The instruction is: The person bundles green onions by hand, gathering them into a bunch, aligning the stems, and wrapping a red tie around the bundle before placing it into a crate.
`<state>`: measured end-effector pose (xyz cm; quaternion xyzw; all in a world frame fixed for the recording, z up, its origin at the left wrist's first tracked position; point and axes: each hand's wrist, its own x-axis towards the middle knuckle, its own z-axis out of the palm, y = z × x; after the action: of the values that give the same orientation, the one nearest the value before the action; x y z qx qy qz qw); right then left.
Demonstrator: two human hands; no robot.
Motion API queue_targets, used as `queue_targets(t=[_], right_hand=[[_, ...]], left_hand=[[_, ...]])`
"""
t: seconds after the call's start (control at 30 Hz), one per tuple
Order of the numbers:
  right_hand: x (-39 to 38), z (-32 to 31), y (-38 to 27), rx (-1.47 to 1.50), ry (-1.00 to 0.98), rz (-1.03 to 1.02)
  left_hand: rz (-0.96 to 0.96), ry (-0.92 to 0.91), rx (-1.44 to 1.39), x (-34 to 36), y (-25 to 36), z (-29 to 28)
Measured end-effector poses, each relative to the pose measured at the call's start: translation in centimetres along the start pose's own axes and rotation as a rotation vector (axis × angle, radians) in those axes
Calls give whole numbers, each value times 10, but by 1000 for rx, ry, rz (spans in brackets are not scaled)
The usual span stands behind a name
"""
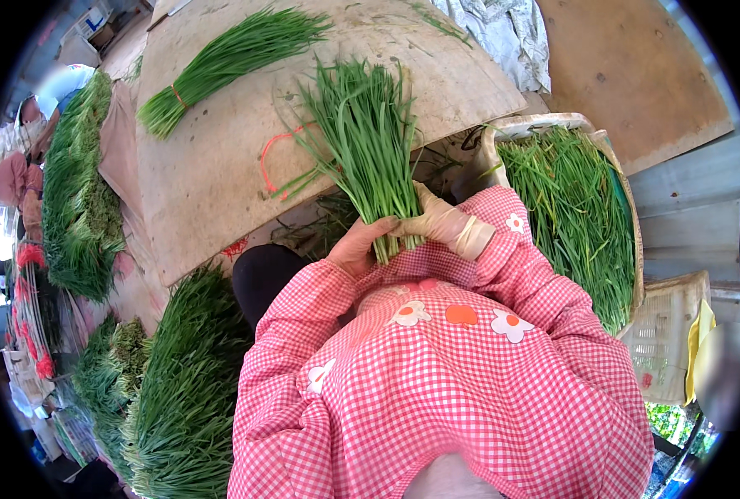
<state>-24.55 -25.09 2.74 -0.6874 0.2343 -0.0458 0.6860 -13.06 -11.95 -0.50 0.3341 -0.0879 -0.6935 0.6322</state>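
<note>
A loose bunch of chives [365, 137] is gripped between my two hands close to my apron, its cut ends downward and its leaf tips spread over the board's near edge. My bare left hand [357, 248] closes round the lower stalks from the left. From the right, my gloved right hand [438, 221] wraps the same stalks. A red tie [264, 160] lies curved on the wooden board [207, 191], just left of the bunch. Farther back on the board rests another chive bunch [237, 62], bound near its base with a red band.
At my right stands a white crate [534, 122] heaped with loose chives [565, 224]. Large piles of chives [191, 391] lie on the left, with another long heap [79, 191] beyond. Crumpled silvery sheeting [503, 37] is at the back. A person [33, 179] is at the far left.
</note>
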Motion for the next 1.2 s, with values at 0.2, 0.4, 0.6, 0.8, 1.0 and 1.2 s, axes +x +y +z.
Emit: queue_targets(t=[0.2, 0.4, 0.6, 0.8, 1.0, 1.2], right_hand=[[-9, -19, 3, 240, -108, 233], [-8, 6, -11, 396, -11, 72], [3, 5, 15, 20, 62, -15], [0, -22, -5, -62, 0, 131], [3, -21, 17, -64, 62, 342], [-4, -37, -27, 260, 16, 489]], left_hand=[[-36, -90, 11, 8, -1, -5], [92, -57, 220, 18, 1, -11], [-4, -50, 150, 22, 3, -17], [4, 72, 233, 16, 6, -22], [-7, 82, 120, 17, 4, -4], [-14, 106, 224, 21, 4, -13]])
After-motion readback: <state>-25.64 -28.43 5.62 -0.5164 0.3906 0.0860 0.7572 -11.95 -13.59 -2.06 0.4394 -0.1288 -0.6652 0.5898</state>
